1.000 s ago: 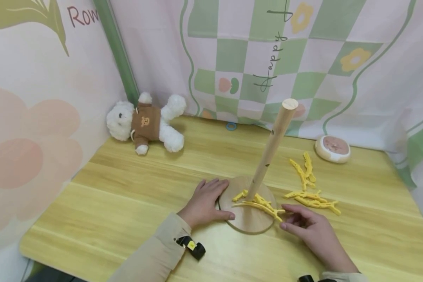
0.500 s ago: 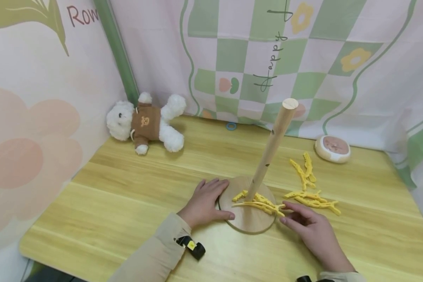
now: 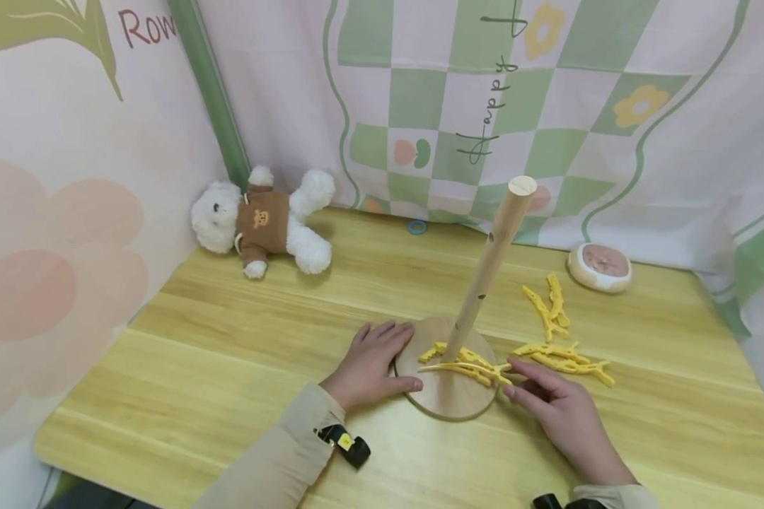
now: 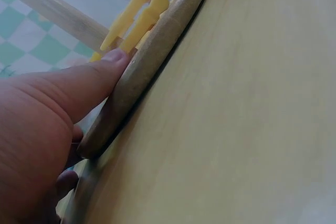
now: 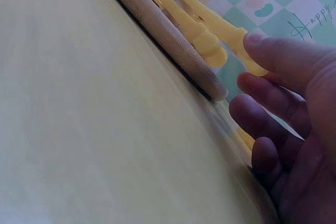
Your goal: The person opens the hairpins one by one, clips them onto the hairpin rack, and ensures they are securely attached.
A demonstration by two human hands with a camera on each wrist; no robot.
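In the head view, a round wooden base carries an upright wooden post with dark holes. My left hand rests at the base's left edge with fingers spread; its thumb lies along the rim in the left wrist view. My right hand pinches the forked end of a yellow alligator hair clip between thumb and fingertips. That clip lies across the base in front of the post. Other yellow clips lie beneath and behind it, partly hidden by it and the post.
Several more yellow clips lie on the table right of the base. A white plush toy in a brown top lies at the back left. A small blue ring and a round white-and-pink object sit near the curtain.
My right hand has shifted slightly left and up, and the forked end of the pinched clip has risen a little with it. My left hand has kept its place on the base.
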